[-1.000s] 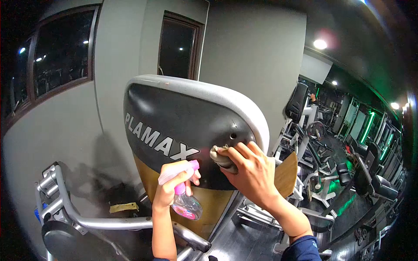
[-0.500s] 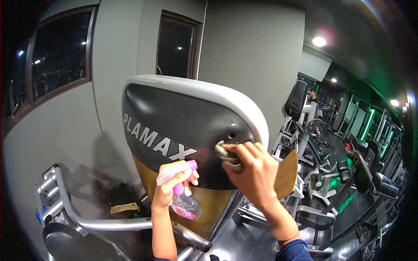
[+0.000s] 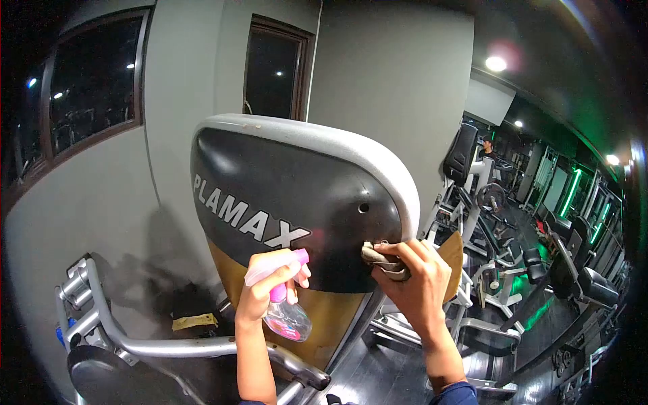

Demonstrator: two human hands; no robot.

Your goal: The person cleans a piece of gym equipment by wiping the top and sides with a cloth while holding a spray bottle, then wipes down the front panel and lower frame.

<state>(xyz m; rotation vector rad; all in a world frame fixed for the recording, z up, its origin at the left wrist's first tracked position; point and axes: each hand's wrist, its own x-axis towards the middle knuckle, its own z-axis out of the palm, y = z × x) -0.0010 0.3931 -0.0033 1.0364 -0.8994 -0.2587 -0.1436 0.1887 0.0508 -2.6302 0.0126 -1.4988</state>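
Pressing a crumpled grey cloth (image 3: 382,259) against the black PLAMAX panel (image 3: 283,196), we have it low on the right, close to the grey rim (image 3: 378,158). Half a second ago it sat higher, just under the small hole (image 3: 364,208). Our right hand (image 3: 420,283) has slid down with it, its grip pinching the cloth, so the wipe has reached the panel's lower edge. Our left hand (image 3: 264,289) stays put, its grip wrapped around the pink spray bottle (image 3: 289,316) before the gold panel (image 3: 331,317).
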